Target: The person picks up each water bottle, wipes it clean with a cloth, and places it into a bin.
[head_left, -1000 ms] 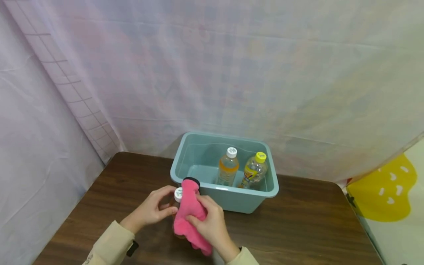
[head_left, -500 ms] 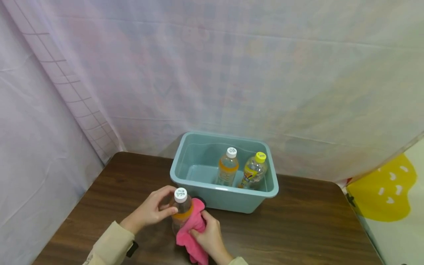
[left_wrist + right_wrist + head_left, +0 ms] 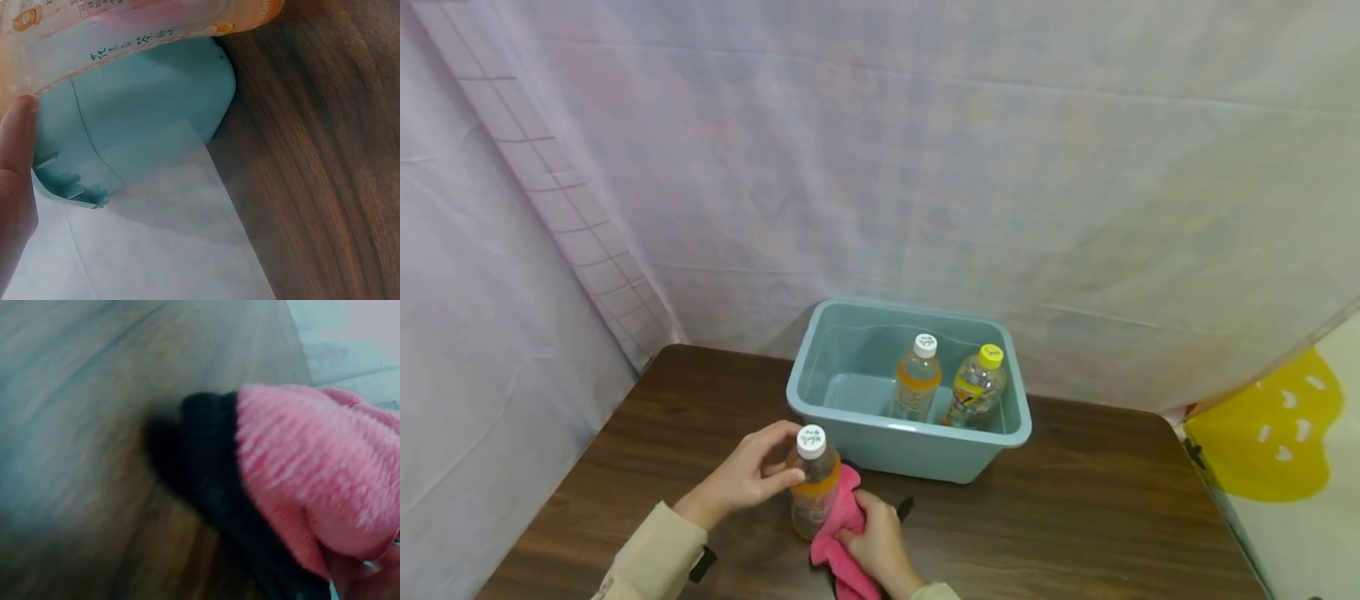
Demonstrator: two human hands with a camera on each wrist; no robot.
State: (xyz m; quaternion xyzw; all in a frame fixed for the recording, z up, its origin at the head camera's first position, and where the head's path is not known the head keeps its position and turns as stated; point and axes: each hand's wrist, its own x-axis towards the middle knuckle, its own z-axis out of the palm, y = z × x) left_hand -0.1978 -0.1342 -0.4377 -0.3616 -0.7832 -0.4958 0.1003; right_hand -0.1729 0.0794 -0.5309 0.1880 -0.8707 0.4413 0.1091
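Observation:
My left hand [image 3: 751, 477] holds a clear plastic bottle [image 3: 817, 475] with a white cap and orange band, thumb and fingers around its upper part. The bottle is upright in front of the bin. Its printed side [image 3: 144, 31] crosses the top of the left wrist view, beside one finger [image 3: 17, 144]. With my right hand [image 3: 880, 542] I grip a pink cloth [image 3: 838, 537] against the bottle's lower right side. In the right wrist view the fluffy pink cloth [image 3: 312, 456] shows a black edge, partly blurred; most of that hand is out of frame.
A blue-green plastic bin [image 3: 917, 454] stands behind the hands on the dark wooden table [image 3: 1075, 500]. Inside it are a white-capped bottle [image 3: 917, 383] and a yellow-capped bottle [image 3: 977, 387]. A pale patterned curtain [image 3: 925, 167] hangs behind the table.
The right hand and pink cloth have moved down the bottle, from its neck to its lower right side, uncovering the cap and orange band. The left hand stays nearly in place.

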